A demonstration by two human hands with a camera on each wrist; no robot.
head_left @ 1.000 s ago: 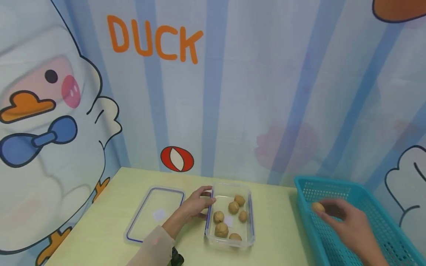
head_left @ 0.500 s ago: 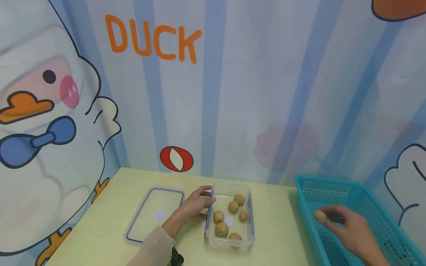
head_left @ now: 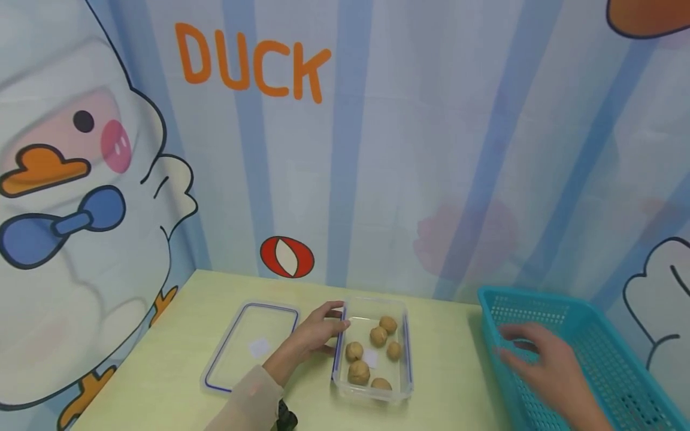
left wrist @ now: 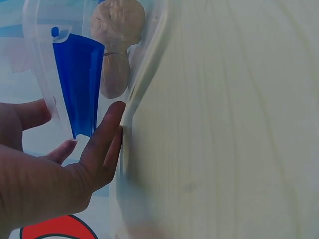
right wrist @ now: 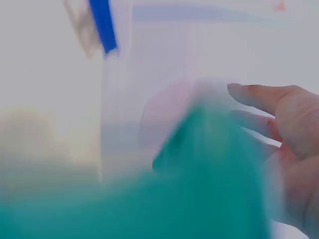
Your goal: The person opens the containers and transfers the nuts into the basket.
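Note:
A clear plastic food container (head_left: pixel 372 392) with blue-edged sides sits mid-table, several walnuts (head_left: pixel 358 372) lying inside. At its left side is my left hand (head_left: pixel 315 332), thumb at the rim and fingers against the outer wall, holding it. The left wrist view shows those fingers (left wrist: pixel 102 142) just under the blue latch (left wrist: pixel 79 82). My right hand (head_left: pixel 544 365) is over the turquoise basket (head_left: pixel 593 311), thumb and fingers spread apart with nothing between them. The right wrist view has the right hand (right wrist: pixel 279 117) beside the basket's blurred wall (right wrist: pixel 214 189).
The container's clear lid (head_left: pixel 215 359), with a blue seal, lies flat left of my left hand. A striped curtain (head_left: pixel 393 149) with duck drawings hangs behind the pale yellow table (head_left: pixel 447 359). The basket stands at the table's right end.
My right hand held a walnut over the basket and lowered slightly. Its fingers have since spread, and the walnut is out of sight. The left hand and container have stayed put.

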